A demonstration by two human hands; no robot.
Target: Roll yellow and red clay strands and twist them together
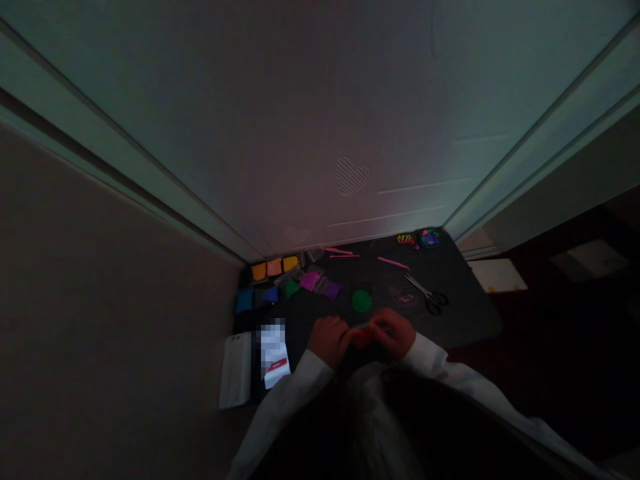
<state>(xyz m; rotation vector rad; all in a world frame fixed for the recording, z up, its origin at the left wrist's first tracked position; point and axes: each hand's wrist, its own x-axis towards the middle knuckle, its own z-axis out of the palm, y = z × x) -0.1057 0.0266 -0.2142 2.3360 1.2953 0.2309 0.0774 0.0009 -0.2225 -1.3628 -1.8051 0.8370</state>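
Note:
My left hand [329, 339] and my right hand [396, 332] meet near the front edge of the dark table [465, 320]. Between them is a red clay packet [364, 337], with the fingers of both hands closed on its two sides. Just beyond it lies a flat green disc [361, 301]. Right of the disc is a crumpled clear wrapper [404, 298]. Scissors with black handles [425, 291] lie farther right with their blades slightly apart. The picture is dim, so fine details of the packet are lost.
Colored clay packets, including orange [259, 272], pink [311, 279] and blue [245, 301], lie at the left. Pink tools [393, 263] lie toward the wall. A decorated round piece [429, 238] stands at the far right corner. A lit phone-like screen [274, 343] and white case [235, 370] are at left.

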